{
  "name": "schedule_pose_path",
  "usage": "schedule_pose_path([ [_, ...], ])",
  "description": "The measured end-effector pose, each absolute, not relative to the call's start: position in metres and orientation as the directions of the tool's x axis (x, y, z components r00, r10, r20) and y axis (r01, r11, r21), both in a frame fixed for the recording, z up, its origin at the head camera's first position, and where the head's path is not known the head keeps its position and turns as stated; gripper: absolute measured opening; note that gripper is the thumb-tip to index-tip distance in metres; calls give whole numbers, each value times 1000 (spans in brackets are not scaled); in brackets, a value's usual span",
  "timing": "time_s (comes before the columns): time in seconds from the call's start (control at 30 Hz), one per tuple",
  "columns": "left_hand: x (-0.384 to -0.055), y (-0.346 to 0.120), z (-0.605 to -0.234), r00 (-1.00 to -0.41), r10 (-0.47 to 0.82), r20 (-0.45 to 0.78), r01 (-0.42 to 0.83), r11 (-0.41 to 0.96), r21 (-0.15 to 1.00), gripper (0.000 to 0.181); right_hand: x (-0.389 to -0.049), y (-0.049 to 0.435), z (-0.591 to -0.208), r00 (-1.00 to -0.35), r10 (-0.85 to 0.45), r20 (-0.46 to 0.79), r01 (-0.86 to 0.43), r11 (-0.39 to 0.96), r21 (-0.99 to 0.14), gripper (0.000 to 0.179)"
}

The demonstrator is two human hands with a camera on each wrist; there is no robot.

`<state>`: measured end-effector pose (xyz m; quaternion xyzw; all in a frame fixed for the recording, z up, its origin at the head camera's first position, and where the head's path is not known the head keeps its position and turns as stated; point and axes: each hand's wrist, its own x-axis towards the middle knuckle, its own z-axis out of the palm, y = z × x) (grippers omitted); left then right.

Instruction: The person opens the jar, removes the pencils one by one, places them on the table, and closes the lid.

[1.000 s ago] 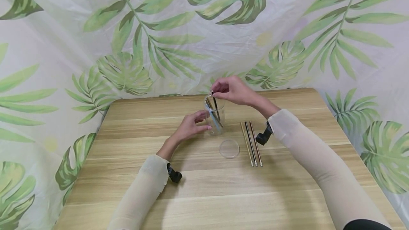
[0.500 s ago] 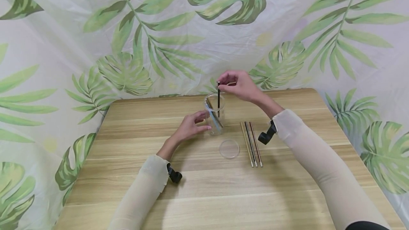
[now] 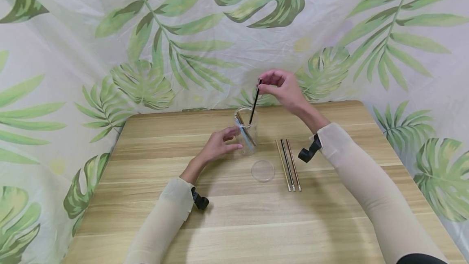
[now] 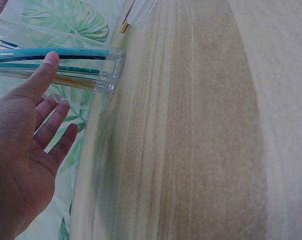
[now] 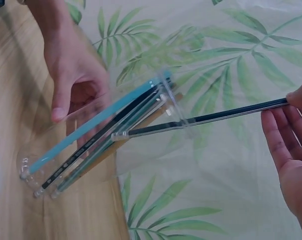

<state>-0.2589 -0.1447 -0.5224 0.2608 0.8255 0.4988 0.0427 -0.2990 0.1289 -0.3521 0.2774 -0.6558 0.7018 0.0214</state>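
Observation:
In the head view a clear plastic jar [image 3: 256, 135] stands upright near the table's back edge. My left hand [image 3: 218, 144] holds it from the left, thumb at the front and fingers curving behind. Above the rim, my right hand [image 3: 283, 89] pinches a black pencil [image 3: 255, 103] by its upper end. The pencil slants, and its lower end is inside the jar, as the right wrist view shows. Several other pencils lean in the jar, among them a light blue pencil [image 5: 93, 129], a black lettered pencil [image 5: 80, 151] and a yellowish one.
A round clear lid [image 3: 263, 171] lies flat in front of the jar. To its right, three pencils lie side by side on the wooden table [image 3: 234, 223]: gold [image 3: 283, 164], black [image 3: 288, 164] and reddish-brown [image 3: 294, 164]. A leaf-print cloth [image 3: 205, 44] hangs behind the table.
My right hand has risen and moved a little to the right, drawing the black pencil most of the way up out of the jar. The left hand and jar have stayed put.

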Motion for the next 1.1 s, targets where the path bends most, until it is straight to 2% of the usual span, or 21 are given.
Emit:
schedule_pose_path([
  [0.13,-259,-144,-522,-864,469,186,381,367,849,71,-299,131,-348,-852,-288,437,-370,-261,-892,14],
  [0.4,-258,-144,-521,-866,468,177,374,369,851,71,-300,136,-340,-865,-210,456,-357,-383,-852,21],
  [1.1,-258,-143,-523,-870,457,183,370,362,856,71,-298,174,-312,-921,-49,386,-294,-564,-772,17],
])
